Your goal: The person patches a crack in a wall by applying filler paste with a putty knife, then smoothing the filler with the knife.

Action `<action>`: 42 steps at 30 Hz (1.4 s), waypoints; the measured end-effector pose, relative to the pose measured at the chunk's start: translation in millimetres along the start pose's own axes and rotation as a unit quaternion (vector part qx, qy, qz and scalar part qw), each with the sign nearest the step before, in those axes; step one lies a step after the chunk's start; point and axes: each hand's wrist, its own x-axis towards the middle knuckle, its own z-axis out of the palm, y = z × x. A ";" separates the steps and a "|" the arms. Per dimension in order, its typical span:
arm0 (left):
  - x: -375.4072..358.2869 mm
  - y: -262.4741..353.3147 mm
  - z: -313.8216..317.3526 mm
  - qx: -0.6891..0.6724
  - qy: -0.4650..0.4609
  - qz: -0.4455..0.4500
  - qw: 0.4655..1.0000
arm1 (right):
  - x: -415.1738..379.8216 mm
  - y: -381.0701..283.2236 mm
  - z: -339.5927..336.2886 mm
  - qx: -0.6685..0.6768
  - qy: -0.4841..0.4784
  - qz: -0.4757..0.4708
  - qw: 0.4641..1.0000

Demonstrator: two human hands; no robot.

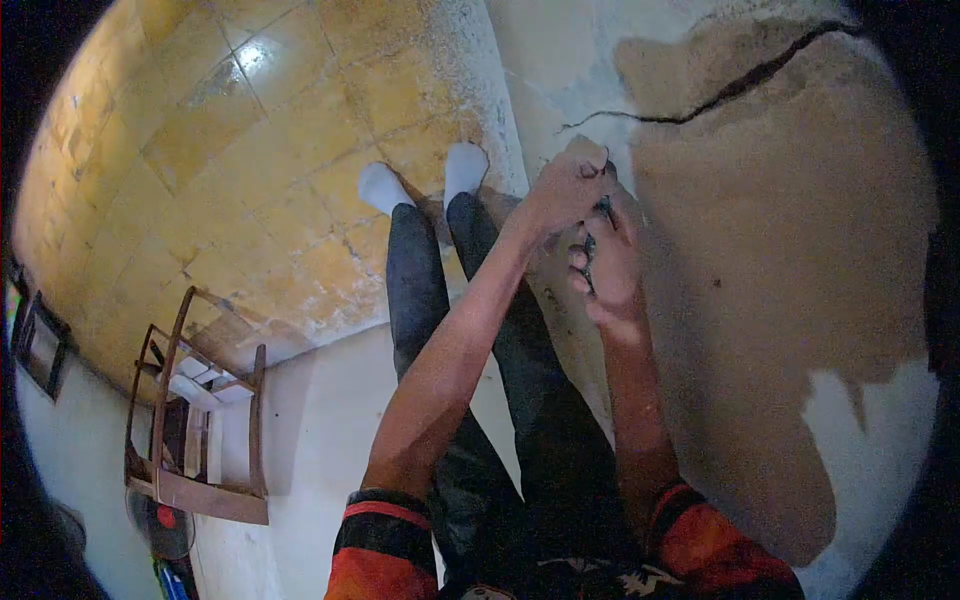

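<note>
My left hand (568, 192) has its fingers closed at the top of the pair, pinching a small pale tan piece (592, 153). Just below it and slightly to the right, my right hand (614, 262) wraps round a slim dark tool (590, 262). Part of the tool shows between the fingers, and its upper end (605, 207) reaches up toward my left fingers. Most of the tool is covered by my grip, and I cannot tell its kind. The two hands meet in front of a pale wall (575, 60).
A long dark crack (735, 92) runs across the wall above my hands. A large brown area (740, 290) covers its right side. My white-socked feet (465, 168) stand on yellow floor tiles (300, 130). A wooden frame (205, 490) with pale items stands at lower left.
</note>
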 end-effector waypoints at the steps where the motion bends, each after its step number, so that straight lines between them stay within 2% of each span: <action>1: 10.3 -12.8 0.8 0.018 0.006 0.033 0.999 | 7.7 2.5 2.0 0.002 0.007 -0.013 1.000; 2: 11.8 -20.9 3.2 0.034 0.006 0.060 0.998 | 5.2 7.5 -2.8 -0.032 -0.003 -0.024 0.999; 3: -0.6 -13.6 5.8 -0.025 0.015 0.063 0.998 | 2.8 12.3 -12.3 -0.067 -0.016 -0.036 0.997; 4: -17.0 -6.2 14.1 -0.086 0.025 0.069 0.994 | 3.6 18.2 -24.0 -0.158 -0.022 -0.090 0.983; 5: -27.1 -0.7 21.2 -0.149 0.030 0.073 0.986 | 4.7 23.9 -35.6 -0.245 -0.019 -0.145 0.958; 6: -27.0 -1.0 24.8 -0.144 0.031 0.069 0.987 | 4.0 30.8 -44.5 -0.377 -0.007 -0.234 0.896; 8: -29.2 1.6 26.9 -0.134 0.036 0.060 0.988 | 5.4 32.1 -50.5 -0.421 -0.005 -0.292 0.859; 9: -30.6 5.1 24.3 -0.136 0.028 0.048 0.989 | 7.4 23.5 -45.6 -0.339 -0.014 -0.268 0.902; 10: -29.7 10.2 19.8 -0.137 0.019 0.039 0.990 | 9.4 19.7 -41.5 -0.301 -0.017 -0.262 0.917; 12: -25.2 14.8 13.8 -0.145 0.010 0.043 0.988 | 11.6 13.2 -33.8 -0.229 -0.019 -0.244 0.942; 15: -17.7 7.3 12.9 -0.147 0.011 0.055 0.988 | 7.3 4.8 -25.2 -0.205 -0.020 -0.203 0.957; 23: -22.1 23.3 8.2 -0.117 -0.005 0.024 0.993 | -4.3 -15.7 -21.2 -0.209 -0.022 -0.145 0.967; 29: -22.9 24.5 15.8 -0.158 0.002 0.053 0.986 | -11.8 -28.0 -20.6 -0.221 -0.025 -0.123 0.967; 32: -24.2 31.6 14.6 -0.174 -0.012 0.039 0.984 | -16.0 -33.5 -18.3 -0.227 -0.029 -0.112 0.967; 35: -17.4 30.1 9.5 -0.078 0.016 0.069 0.994 | -15.2 -36.0 -16.3 -0.234 -0.029 -0.109 0.966; 38: -23.4 42.6 6.9 -0.042 0.036 0.022 0.998 | -16.8 -36.0 -14.9 -0.237 -0.024 -0.102 0.966; 41: -19.3 39.4 19.2 0.021 0.072 0.090 0.993 | -23.5 -40.6 -17.0 -0.245 -0.025 -0.098 0.964; 42: -19.5 38.8 18.7 0.000 0.069 0.070 0.995 | -24.4 -40.5 -19.1 -0.250 -0.025 -0.098 0.963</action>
